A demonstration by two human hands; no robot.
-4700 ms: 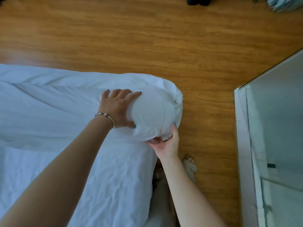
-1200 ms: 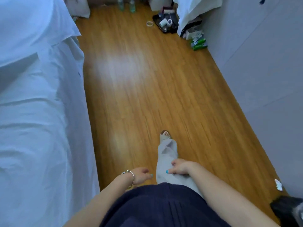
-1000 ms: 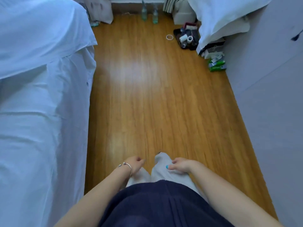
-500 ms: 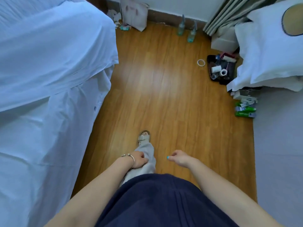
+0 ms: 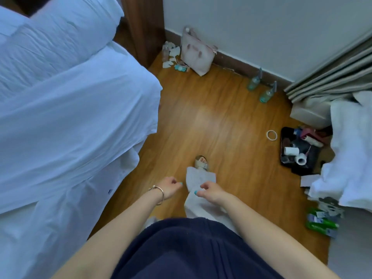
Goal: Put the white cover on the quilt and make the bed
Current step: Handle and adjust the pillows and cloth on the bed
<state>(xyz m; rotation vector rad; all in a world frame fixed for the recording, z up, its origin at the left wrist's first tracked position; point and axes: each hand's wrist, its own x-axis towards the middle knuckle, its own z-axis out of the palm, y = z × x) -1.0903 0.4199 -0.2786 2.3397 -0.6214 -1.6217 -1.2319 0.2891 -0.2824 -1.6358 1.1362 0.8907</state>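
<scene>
A person in a navy top and pale trousers stands on a wood floor beside a bed, both hands low in front of the body. The left hand, a bangle at its wrist, hangs with fingers loosely curled and holds nothing. The right hand is likewise relaxed and empty, its fingertips over the trouser leg; a sandalled foot shows ahead of it.

The white-covered quilt lies across the bed at left, its corner jutting out over the bed's edge and its hem drooping toward the floor. A white pillow sits at the head of the bed, against a brown headboard panel.

An open strip of floor runs from the person's feet to the far wall. Its edges are cluttered: a pale tote bag leans on the skirting with scraps of litter beside it, two green bottles stand near the curtain, and a black tray of rolls and small items sits at right, a white ring just beside it. White bedding is heaped on the right, with green packets below it.
</scene>
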